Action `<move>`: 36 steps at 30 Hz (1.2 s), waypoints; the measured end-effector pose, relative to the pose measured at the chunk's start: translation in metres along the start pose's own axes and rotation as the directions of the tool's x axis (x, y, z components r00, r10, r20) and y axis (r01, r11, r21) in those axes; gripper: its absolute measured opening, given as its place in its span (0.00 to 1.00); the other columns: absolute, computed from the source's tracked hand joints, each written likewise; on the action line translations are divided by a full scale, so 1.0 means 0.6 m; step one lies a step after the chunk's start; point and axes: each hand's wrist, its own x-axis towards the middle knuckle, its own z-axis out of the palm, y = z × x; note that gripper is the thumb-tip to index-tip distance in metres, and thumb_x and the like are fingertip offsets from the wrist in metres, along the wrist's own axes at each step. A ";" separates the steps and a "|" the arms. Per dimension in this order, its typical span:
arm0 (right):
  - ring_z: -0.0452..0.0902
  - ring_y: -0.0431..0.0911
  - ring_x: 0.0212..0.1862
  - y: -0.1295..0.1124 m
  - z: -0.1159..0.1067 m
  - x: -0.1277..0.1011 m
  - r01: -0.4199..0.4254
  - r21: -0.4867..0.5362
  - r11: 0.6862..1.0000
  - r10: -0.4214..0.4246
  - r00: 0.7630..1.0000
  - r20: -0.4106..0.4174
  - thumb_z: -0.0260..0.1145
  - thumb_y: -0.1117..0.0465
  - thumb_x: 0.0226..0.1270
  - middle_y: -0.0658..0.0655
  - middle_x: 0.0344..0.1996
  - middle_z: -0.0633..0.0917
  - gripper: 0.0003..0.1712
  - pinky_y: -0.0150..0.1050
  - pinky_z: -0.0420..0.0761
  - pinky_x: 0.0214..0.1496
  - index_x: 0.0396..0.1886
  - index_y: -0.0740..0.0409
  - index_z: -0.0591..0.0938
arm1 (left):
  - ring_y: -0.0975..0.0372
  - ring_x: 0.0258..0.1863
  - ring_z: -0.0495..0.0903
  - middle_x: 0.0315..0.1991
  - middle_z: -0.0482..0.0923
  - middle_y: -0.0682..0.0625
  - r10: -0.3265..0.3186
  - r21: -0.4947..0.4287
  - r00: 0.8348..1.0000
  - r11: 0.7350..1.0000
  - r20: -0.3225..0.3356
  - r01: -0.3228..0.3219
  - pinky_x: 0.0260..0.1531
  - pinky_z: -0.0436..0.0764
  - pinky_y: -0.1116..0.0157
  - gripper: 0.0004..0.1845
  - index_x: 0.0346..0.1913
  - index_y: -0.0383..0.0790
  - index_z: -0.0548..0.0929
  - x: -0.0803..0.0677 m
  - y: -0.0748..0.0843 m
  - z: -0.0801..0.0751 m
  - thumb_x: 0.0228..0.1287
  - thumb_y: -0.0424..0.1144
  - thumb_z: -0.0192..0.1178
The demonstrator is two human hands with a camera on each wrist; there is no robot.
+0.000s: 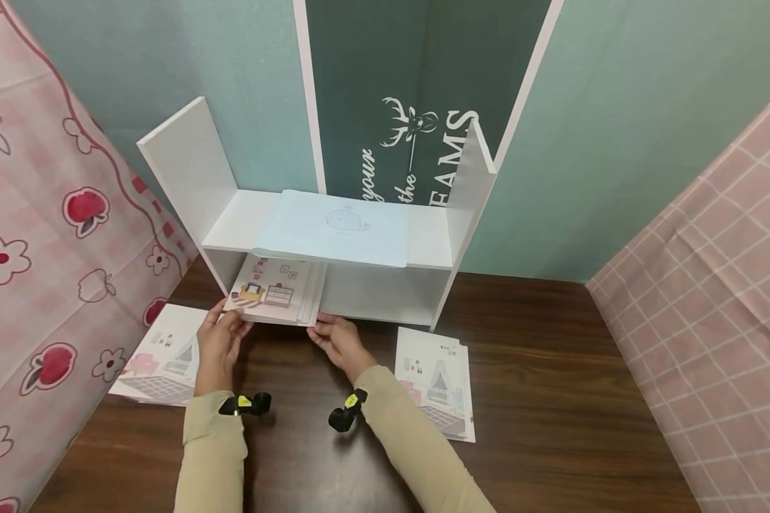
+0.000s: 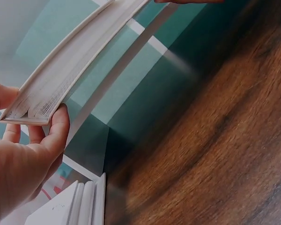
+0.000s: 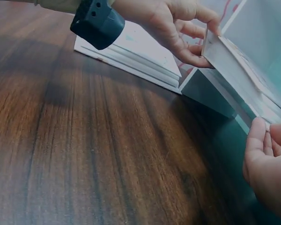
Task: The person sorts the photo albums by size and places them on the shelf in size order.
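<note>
A hardcover book (image 1: 279,293) with a yellow armchair drawn on its cover lies half inside the lower compartment of a white shelf (image 1: 385,292). Staggered edges show along its right side; whether more than one book is there I cannot tell. My left hand (image 1: 221,345) grips its front left corner, thumb on top and fingers beneath, and page edges (image 2: 61,75) face the left wrist camera. At the front right corner my right hand (image 1: 340,342) pinches the edge between thumb and fingers (image 3: 255,140). The book's far end is hidden under the upper board.
On the upper board lies a light blue book (image 1: 340,228) with a whale drawing, jutting past the front edge. A stack of books (image 1: 163,356) rests left of the left hand, another stack (image 1: 433,385) right of the right forearm. The wooden table (image 1: 539,399) extends rightward.
</note>
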 end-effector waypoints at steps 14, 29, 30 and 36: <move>0.50 0.67 0.66 0.005 -0.017 -0.021 -0.078 0.284 0.956 0.000 0.964 0.267 0.44 0.72 0.65 0.78 0.63 0.55 0.28 0.50 0.52 0.67 0.64 0.81 0.54 | 0.57 0.29 0.83 0.27 0.83 0.45 -0.019 -0.078 0.993 0.997 -0.113 0.010 0.33 0.81 0.60 0.12 0.32 0.35 0.81 0.016 0.000 -0.015 0.46 0.18 0.66; 0.77 0.45 0.39 -0.005 -0.004 -0.063 0.228 -0.753 0.617 -0.072 0.969 0.234 0.61 0.66 0.61 0.58 0.39 0.81 0.16 0.38 0.77 0.39 0.48 0.69 0.78 | 0.73 0.28 0.76 0.30 0.76 0.57 0.192 0.619 0.978 0.780 -0.086 -0.099 0.31 0.78 0.73 0.23 0.56 0.33 0.73 -0.042 0.007 -0.005 0.58 0.37 0.63; 0.77 0.44 0.39 -0.008 -0.003 -0.069 0.276 -0.808 0.521 -0.093 0.959 0.268 0.62 0.66 0.60 0.56 0.37 0.82 0.15 0.36 0.77 0.39 0.46 0.68 0.79 | 0.72 0.29 0.75 0.32 0.76 0.54 0.226 0.694 0.972 0.709 -0.055 -0.126 0.31 0.77 0.75 0.25 0.58 0.32 0.73 -0.049 0.009 -0.006 0.59 0.38 0.63; 0.77 0.45 0.42 -0.028 0.007 -0.090 0.420 -0.907 0.009 -0.061 0.906 0.419 0.64 0.62 0.60 0.55 0.38 0.82 0.15 0.34 0.74 0.45 0.47 0.62 0.80 | 0.52 0.43 0.78 0.47 0.77 0.33 0.270 0.920 0.950 0.311 0.155 -0.239 0.39 0.73 0.69 0.21 0.55 0.30 0.76 -0.084 0.021 -0.013 0.60 0.37 0.60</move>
